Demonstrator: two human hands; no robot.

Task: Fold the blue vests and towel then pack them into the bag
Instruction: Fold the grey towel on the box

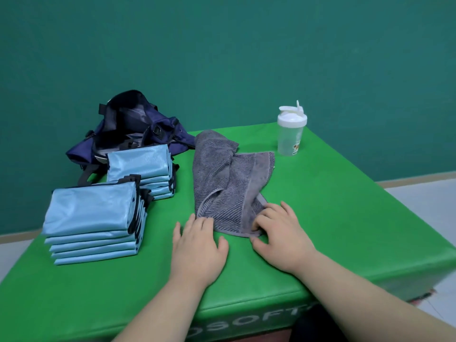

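1. Green table (333,218): folded blue vests (91,211) stacked at left, with the open bag (133,124) behind them.
2. Grey towel (229,183) lies crumpled mid-table, its long axis running near to far, just beyond both hands.
3. Right hand (281,233) pinches the towel's near right corner. Left hand (197,240) lies flat, fingertips touching the near left edge.

Reaching forward with both bare arms, left hand (197,240) pressed flat, fingers spread, right hand (278,233) curled, pinching the towel (222,174) corner.

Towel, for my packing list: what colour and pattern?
The towel is grey with fine diagonal stripes; head view.
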